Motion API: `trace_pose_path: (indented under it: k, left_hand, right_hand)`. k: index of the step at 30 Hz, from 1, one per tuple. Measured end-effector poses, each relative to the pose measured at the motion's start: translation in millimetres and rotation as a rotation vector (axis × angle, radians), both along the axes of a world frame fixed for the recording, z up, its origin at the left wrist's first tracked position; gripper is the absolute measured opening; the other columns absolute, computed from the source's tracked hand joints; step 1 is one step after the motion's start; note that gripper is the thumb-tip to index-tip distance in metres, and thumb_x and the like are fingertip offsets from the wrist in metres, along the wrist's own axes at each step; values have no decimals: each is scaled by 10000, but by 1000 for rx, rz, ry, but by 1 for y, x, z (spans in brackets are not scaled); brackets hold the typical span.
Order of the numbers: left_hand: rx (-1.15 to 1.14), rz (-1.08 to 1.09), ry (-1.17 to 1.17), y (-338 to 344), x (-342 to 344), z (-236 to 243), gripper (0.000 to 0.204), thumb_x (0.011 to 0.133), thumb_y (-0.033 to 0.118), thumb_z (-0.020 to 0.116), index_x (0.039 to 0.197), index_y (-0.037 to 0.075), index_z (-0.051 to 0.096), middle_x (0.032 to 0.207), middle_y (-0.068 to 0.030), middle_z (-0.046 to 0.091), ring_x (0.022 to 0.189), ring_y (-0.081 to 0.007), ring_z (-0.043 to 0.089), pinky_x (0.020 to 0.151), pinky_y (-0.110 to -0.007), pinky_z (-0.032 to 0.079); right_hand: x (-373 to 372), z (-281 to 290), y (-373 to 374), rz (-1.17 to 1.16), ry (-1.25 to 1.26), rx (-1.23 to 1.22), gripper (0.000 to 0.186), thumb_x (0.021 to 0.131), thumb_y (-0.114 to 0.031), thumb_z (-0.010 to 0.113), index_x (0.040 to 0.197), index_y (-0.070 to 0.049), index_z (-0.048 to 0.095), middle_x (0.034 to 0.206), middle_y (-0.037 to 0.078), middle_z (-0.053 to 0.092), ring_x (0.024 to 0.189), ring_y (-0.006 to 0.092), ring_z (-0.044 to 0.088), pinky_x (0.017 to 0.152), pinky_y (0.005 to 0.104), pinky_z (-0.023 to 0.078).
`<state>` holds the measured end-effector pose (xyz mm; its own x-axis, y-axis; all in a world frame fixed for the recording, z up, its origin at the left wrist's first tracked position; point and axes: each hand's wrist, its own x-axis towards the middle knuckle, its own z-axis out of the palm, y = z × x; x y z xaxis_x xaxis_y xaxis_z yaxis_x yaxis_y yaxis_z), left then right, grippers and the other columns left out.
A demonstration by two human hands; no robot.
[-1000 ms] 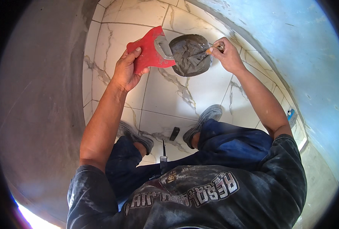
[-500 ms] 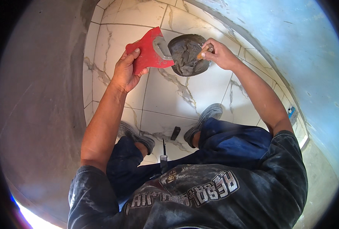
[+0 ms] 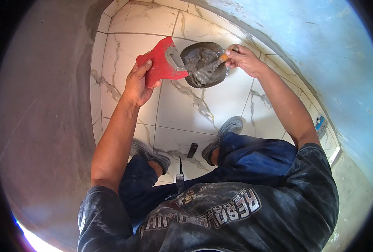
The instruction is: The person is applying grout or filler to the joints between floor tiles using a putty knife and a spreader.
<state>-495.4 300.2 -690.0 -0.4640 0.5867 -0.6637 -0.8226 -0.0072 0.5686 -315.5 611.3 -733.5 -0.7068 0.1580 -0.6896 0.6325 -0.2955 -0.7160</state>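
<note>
My left hand (image 3: 140, 84) grips a flexible red plastic spreader (image 3: 155, 63), thumb on top and fingers beneath. A smear of grey paste (image 3: 174, 58) lies along the spreader's right side, beside the rim of a dark bowl (image 3: 227, 74). Wet, lumpy dark grey paste (image 3: 195, 56) fills much of that bowl. Over its right rim, my right hand (image 3: 242, 61) is closed around a short tool with an orange-brown handle (image 3: 224, 57). The tool's other end is coated in paste and rests in the bowl, so its exact kind is hidden.
White marble-patterned tiles (image 3: 182, 109) cover the floor, where my shoes (image 3: 230, 126) stand apart. Between them lies a small black block (image 3: 192, 150). Curved walls rise at left (image 3: 43, 105) and right (image 3: 320, 54). A blue-handled brush-like item (image 3: 319, 122) lies by the right wall.
The tool in my right hand now lies lower across the paste, with more of its coated end showing. The left hand still holds the spreader beside the bowl.
</note>
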Motion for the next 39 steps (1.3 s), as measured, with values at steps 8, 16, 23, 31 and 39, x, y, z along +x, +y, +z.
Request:
trace_pose_path:
  k: [8, 16, 23, 31, 39]
  left_hand:
    - [35, 11, -13, 3, 1, -9, 271, 975, 165, 514, 1231, 78, 496, 1067, -64, 606, 847, -154, 644, 513, -260, 552]
    - [92, 27, -90, 11, 4, 10, 279, 985, 154, 495, 1245, 55, 469, 1069, -93, 587, 810, -179, 612, 493, -281, 464]
    - [111, 65, -124, 9, 3, 15, 325, 970, 218, 534, 1257, 74, 485, 1052, -42, 594, 785, -104, 633, 491, -209, 545]
    - [181, 108, -138, -3, -7, 5, 333, 966, 225, 541, 1253, 63, 492, 1039, -42, 607, 770, -96, 641, 496, -199, 558]
    - [157, 51, -104, -2, -6, 6, 294, 969, 171, 531, 1244, 75, 484, 1065, -79, 612, 786, -149, 647, 485, -248, 546]
  right_hand:
    - [-4, 54, 9, -194, 393, -154, 257, 939, -232, 620, 1127, -84, 527, 1040, 104, 656, 907, 191, 654, 761, 285, 519]
    - [-21, 73, -20, -105, 598, -138, 253, 889, -72, 586, 1125, -112, 504, 1182, 138, 594, 1051, 210, 610, 889, 309, 499]
    - [-13, 63, -28, -61, 641, -190, 292, 818, 45, 594, 1030, -130, 496, 1234, 123, 551, 1145, 236, 564, 940, 325, 490]
    - [-1, 60, -16, -156, 606, -202, 315, 783, 89, 537, 1007, -132, 510, 1217, 128, 578, 1155, 244, 559, 913, 347, 486]
    - [12, 55, 1, -209, 548, -211, 298, 816, 30, 555, 1069, -119, 509, 1239, 151, 570, 1113, 226, 579, 892, 353, 503]
